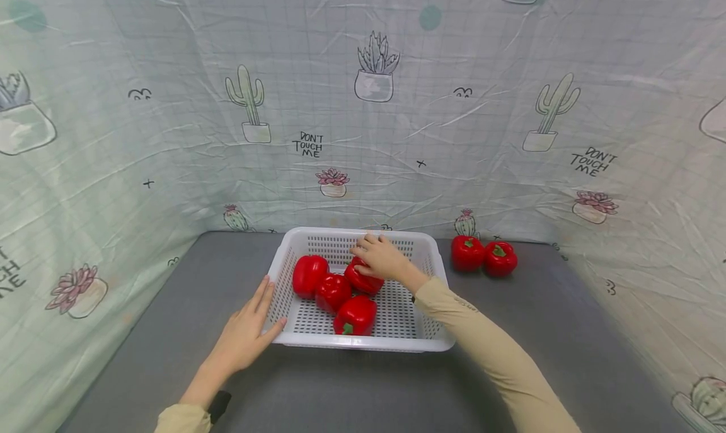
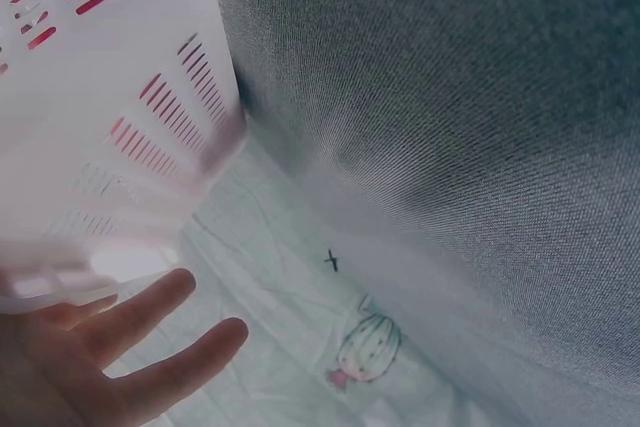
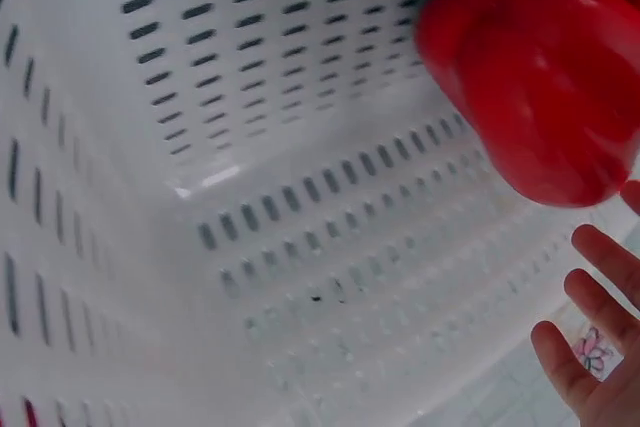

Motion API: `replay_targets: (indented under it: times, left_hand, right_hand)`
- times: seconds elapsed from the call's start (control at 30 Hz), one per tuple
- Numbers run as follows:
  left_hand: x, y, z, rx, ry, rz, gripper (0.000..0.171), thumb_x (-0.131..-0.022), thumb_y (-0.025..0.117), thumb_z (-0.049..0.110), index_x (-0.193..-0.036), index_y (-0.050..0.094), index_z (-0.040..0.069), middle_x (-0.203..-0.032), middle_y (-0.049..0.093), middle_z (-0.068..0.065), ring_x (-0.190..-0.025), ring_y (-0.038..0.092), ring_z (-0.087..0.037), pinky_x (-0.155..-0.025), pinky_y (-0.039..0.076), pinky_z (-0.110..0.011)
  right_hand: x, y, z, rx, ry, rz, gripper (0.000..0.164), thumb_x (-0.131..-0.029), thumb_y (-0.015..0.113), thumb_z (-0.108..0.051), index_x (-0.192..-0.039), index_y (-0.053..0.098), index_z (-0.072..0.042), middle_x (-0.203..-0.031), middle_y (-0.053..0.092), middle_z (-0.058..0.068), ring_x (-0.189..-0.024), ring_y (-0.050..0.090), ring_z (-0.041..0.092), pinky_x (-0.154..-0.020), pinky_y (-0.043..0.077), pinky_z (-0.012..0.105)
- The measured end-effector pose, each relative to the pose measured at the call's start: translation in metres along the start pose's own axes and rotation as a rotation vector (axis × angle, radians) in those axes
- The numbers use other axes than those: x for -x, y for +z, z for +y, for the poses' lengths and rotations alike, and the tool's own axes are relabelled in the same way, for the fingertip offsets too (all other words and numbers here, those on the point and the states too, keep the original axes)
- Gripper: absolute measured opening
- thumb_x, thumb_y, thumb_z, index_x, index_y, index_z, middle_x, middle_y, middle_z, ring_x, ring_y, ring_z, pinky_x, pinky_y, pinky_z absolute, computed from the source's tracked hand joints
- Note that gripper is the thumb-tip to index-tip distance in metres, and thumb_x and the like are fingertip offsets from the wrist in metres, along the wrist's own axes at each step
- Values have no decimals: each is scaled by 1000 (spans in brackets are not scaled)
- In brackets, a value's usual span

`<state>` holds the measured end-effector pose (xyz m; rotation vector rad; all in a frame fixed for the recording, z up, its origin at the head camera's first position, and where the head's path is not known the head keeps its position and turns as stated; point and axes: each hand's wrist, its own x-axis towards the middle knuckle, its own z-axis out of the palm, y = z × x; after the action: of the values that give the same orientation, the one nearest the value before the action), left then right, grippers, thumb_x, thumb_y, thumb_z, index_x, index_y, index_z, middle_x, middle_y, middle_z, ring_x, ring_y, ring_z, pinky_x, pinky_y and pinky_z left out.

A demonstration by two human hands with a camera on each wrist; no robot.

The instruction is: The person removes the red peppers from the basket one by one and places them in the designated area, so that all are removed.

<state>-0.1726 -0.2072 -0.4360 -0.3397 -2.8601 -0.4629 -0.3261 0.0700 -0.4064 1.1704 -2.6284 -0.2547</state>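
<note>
Cactus-print sheet (image 1: pixel 425 124) behind a grey desk (image 1: pixel 397 389) bearing a white basket (image 1: pixel 397 343).
Left hand (image 1: pixel 246 329) spreads at the basket's left rim; right hand (image 1: pixel 381 256), fingers loosely apart, is nearer one red pepper (image 1: pixel 365 284) inside, just beneath it.

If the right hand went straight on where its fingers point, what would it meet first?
Probably the white basket's far wall, just ahead in the head view. Depth is unclear: if the right hand is above the rim, it may pass over toward the curtain.
</note>
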Motion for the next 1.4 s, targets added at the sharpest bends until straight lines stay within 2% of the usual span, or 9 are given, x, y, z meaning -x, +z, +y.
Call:
replay_targets:
  times: [0.17,0.4,0.7,1.0,1.13,1.27,1.4]
  left_hand:
    - [0,0,-2,-1,5,-5,72,-85,52,39,-141,23,4,-148,19,-15,-121,41,-40,-86,38,-60]
    - [1,-1,-2,6,14,10,72,-84,53,38,-140,24,3,-148,20,-16,-120,42,-40,-86,38,-60]
    - [1,-1,-2,9,19,18,71,-85,53,37,-140,24,3,-147,20,-16,-120,42,-40,-86,39,-59]
    - [1,0,-2,12,13,22,72,-84,54,37,-140,25,3,-147,20,-16,-120,43,-40,-86,39,-59]
    - [1,0,-2,15,17,24,72,-84,54,37,-140,25,3,-147,21,-16,-119,43,-40,-85,39,-59]
    - [1,1,-1,18,15,24,72,-83,54,37,-140,25,3,-147,21,-16,-119,43,-40,-84,40,-60]
    - [0,1,-1,15,12,14,72,-84,54,36,-140,24,3,-147,20,-17,-120,42,-40,-85,39,-60]
  right_hand:
    - [-1,7,-1,13,-6,-33,39,-89,45,-44,-120,55,-23,-120,55,3,-113,46,20,-92,42,40]
    - [-3,8,-4,37,-8,-98,51,-84,45,-55,-123,51,-22,-120,54,2,-114,44,20,-96,39,39]
    - [-2,13,-6,21,-8,-112,54,-79,49,-60,-116,48,-20,-115,59,2,-104,49,18,-90,43,37]
    - [1,14,-8,103,-21,-115,55,-82,41,-62,-118,50,-20,-113,58,1,-101,49,17,-88,44,34]
    - [1,13,-11,73,-2,-152,56,-82,43,-61,-121,52,-22,-115,56,4,-104,48,20,-89,43,37]
    - [1,12,-14,-9,14,-203,56,-82,49,-56,-129,46,-26,-122,53,9,-108,47,25,-94,41,42]
    - [1,9,-15,-36,9,-222,59,-81,52,-54,-133,42,-27,-125,52,11,-111,48,26,-97,39,44]
